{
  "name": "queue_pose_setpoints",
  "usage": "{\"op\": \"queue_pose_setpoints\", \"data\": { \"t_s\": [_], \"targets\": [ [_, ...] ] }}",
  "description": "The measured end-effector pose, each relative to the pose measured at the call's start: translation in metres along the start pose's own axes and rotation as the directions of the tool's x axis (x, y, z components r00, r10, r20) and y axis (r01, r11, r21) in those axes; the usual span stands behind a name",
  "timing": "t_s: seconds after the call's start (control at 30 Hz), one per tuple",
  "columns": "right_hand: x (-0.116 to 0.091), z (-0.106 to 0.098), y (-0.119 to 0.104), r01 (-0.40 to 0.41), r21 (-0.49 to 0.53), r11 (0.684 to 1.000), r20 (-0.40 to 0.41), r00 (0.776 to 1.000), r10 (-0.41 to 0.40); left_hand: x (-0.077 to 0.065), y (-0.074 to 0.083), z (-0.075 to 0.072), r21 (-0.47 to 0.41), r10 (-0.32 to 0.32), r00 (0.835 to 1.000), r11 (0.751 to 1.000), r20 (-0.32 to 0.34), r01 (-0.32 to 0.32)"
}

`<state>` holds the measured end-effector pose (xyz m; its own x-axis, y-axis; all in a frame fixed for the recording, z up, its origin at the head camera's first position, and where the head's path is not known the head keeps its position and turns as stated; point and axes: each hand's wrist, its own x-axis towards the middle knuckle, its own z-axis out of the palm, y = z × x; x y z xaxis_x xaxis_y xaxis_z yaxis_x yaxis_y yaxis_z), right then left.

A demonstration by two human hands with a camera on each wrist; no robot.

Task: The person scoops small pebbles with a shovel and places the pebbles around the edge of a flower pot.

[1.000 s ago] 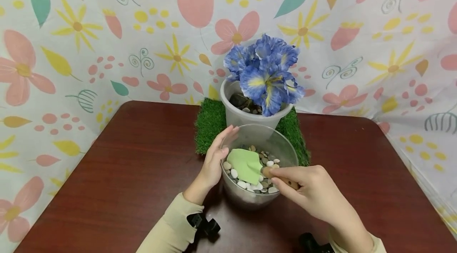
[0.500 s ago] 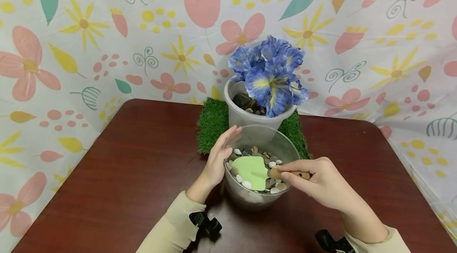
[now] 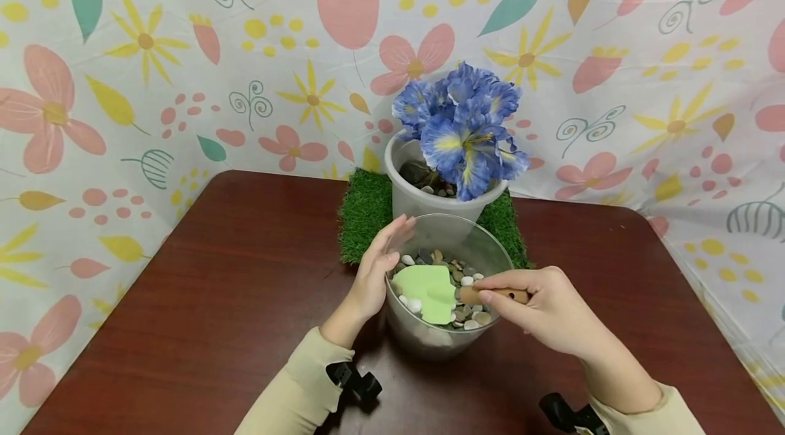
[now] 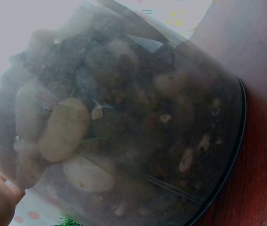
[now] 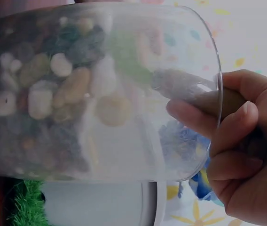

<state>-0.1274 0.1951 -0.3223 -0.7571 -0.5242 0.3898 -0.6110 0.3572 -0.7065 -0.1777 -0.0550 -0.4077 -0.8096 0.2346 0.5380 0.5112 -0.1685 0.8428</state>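
A clear bucket [image 3: 423,339] stands at the front of the table, holding brown, grey and white pebbles [image 3: 469,316]. My left hand [image 3: 370,278] rests along its left side with the fingers nearly straight, the thumb near the rim. Inside the bucket, a garden trowel [image 3: 426,293] lies with its light green blade flat over the pebbles. My right hand [image 3: 540,309] pinches the trowel's wooden handle at the right rim; the right wrist view shows those fingers curled round the handle [image 5: 230,101]. Through the bucket wall [image 4: 124,141], the left wrist view shows pebbles and dark grit.
Behind the bucket, a white pot [image 3: 407,202] with blue artificial flowers [image 3: 460,125] and some stones stands on a green turf mat [image 3: 366,217]. The reddish-brown table [image 3: 233,298] reaches back to a flower-printed cloth [image 3: 245,46].
The trowel's blade has shifted lower in the bucket and its handle has turned more level. My right hand has moved slightly with it. My left hand stays at the bucket's side.
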Motion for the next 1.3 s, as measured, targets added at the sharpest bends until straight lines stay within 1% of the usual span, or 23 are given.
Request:
{"op": "queue_pose_setpoints", "data": {
  "t_s": [0.03,0.13,0.17,0.23,0.33,0.4,0.47,0.5,0.63,0.83,1.07,1.3],
  "targets": [
    [-0.001,-0.002,0.0,-0.028,-0.001,1.0,-0.006,1.0,0.028,0.0,0.0,0.0,-0.001,-0.001,1.0,1.0,0.0,0.001],
    [-0.006,-0.01,-0.001,-0.117,0.061,0.991,-0.011,0.993,0.118,-0.001,0.002,0.002,-0.005,-0.003,1.0,1.0,0.002,0.003],
    [-0.008,-0.012,-0.001,-0.135,0.07,0.988,-0.016,0.991,0.137,0.0,0.002,0.002,-0.006,-0.004,1.0,1.0,0.002,0.004],
    [-0.009,-0.013,-0.003,-0.131,0.07,0.989,-0.013,0.991,0.132,0.0,0.003,0.001,-0.007,-0.002,1.0,1.0,-0.003,0.002],
    [-0.005,-0.009,-0.005,-0.073,0.041,0.996,0.016,0.997,0.073,0.001,0.002,0.0,-0.001,-0.003,1.0,1.0,-0.013,0.003],
    [-0.003,-0.005,-0.006,-0.053,0.036,0.998,0.032,0.998,0.052,0.001,0.002,-0.001,0.001,-0.009,1.0,1.0,-0.016,0.009],
    [-0.003,-0.002,-0.006,-0.086,0.045,0.995,0.023,0.996,0.085,0.0,0.002,-0.001,0.004,-0.013,1.0,1.0,-0.012,0.014],
    [-0.003,-0.002,-0.005,-0.114,0.052,0.992,0.009,0.993,0.114,0.0,0.002,-0.001,0.002,-0.015,1.0,1.0,-0.01,0.015],
    [-0.009,-0.006,-0.003,-0.223,0.094,0.97,-0.053,0.972,0.229,-0.001,0.002,0.0,0.002,-0.014,1.0,1.0,-0.004,0.014],
    [-0.01,-0.012,-0.002,-0.285,0.136,0.949,-0.118,0.946,0.301,0.0,0.004,0.0,0.0,-0.006,1.0,1.0,0.0,0.006],
    [-0.007,-0.013,-0.006,-0.353,0.186,0.917,-0.134,0.915,0.38,0.0,0.005,0.0,0.004,0.004,1.0,1.0,0.003,-0.004],
    [-0.007,-0.014,-0.008,-0.383,0.258,0.887,-0.13,0.896,0.425,0.0,0.006,0.0,0.015,0.007,1.0,1.0,0.002,-0.007]
  ]
}}
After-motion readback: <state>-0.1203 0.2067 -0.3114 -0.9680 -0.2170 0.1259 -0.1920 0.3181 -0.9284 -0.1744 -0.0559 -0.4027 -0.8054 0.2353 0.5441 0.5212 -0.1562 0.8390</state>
